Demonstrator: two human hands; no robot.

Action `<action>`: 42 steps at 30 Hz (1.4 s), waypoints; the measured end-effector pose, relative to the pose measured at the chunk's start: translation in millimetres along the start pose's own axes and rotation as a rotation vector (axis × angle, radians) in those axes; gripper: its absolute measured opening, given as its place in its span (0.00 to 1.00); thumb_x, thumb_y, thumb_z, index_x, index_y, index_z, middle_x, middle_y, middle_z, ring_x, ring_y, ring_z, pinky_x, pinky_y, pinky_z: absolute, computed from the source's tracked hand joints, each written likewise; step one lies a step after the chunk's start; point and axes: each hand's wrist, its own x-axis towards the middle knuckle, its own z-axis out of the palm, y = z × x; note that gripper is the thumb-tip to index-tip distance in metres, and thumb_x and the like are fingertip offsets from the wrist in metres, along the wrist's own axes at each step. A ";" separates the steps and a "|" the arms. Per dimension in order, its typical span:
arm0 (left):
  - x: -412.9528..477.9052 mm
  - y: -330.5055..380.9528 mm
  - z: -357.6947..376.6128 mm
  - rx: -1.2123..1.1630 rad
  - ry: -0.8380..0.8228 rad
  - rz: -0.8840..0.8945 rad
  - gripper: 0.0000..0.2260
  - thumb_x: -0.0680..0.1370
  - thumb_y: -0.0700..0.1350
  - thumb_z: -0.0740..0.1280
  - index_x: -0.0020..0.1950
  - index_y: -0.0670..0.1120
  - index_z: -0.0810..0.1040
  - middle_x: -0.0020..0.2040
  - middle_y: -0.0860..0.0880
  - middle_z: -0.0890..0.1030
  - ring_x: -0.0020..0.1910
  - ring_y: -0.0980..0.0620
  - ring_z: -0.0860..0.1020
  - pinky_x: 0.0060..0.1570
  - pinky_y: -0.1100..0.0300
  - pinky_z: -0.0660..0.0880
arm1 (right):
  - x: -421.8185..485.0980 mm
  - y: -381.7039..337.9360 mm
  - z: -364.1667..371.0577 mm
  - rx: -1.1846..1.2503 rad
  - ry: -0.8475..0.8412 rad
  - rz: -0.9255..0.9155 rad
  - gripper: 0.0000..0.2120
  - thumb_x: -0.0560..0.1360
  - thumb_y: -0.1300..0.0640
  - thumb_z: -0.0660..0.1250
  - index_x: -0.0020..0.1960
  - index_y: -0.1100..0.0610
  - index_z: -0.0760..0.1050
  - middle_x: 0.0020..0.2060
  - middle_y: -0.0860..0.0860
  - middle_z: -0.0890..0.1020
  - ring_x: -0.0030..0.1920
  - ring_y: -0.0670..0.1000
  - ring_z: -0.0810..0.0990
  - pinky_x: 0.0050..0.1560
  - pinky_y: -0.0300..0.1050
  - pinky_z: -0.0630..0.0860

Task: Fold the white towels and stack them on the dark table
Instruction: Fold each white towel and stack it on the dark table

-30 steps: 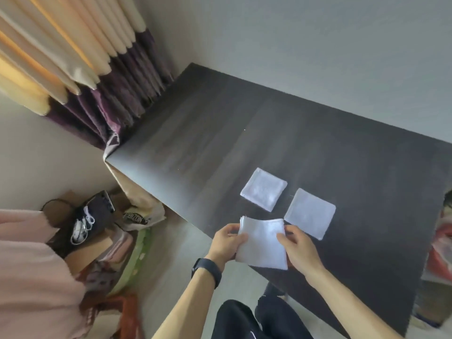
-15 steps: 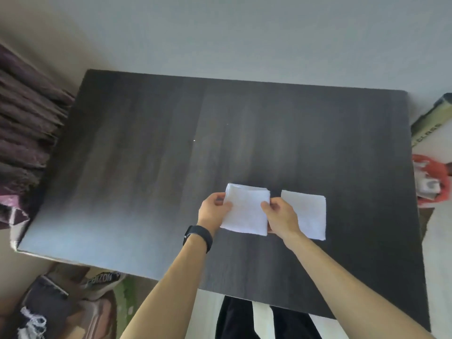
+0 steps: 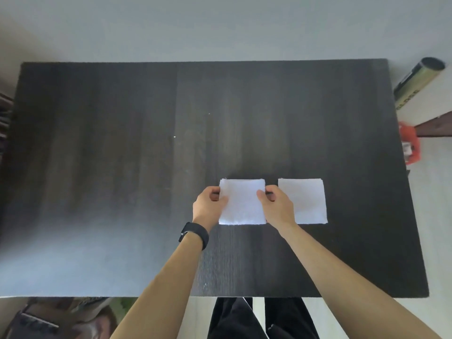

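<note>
A folded white towel (image 3: 242, 201) lies square on the dark table (image 3: 122, 143), right of centre near the front. My left hand (image 3: 210, 206) pinches its left edge, thumb on top. My right hand (image 3: 277, 205) pinches its right edge the same way. It covers the spot where another folded towel lay, so that one is hidden beneath. A second folded white towel (image 3: 308, 200) lies flat just to the right, a narrow gap apart, partly behind my right hand.
A wall runs behind the table's far edge. At the right stand a rolled green mat (image 3: 415, 79) and a red object (image 3: 409, 145) on the floor. Clutter (image 3: 61, 319) sits on the floor at the front left. My legs (image 3: 256, 319) are at the front edge.
The view has swung from the left side to face the table squarely. Both hands have carried the held towel forward and set it down over the left folded towel.
</note>
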 end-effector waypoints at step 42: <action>-69.5 32.8 28.6 1.136 0.010 0.514 0.30 0.82 0.52 0.58 0.81 0.53 0.50 0.82 0.49 0.45 0.81 0.47 0.45 0.77 0.41 0.46 | -76.2 40.7 -57.9 -0.498 0.117 -0.450 0.26 0.82 0.48 0.60 0.79 0.48 0.62 0.80 0.49 0.58 0.80 0.53 0.56 0.77 0.51 0.57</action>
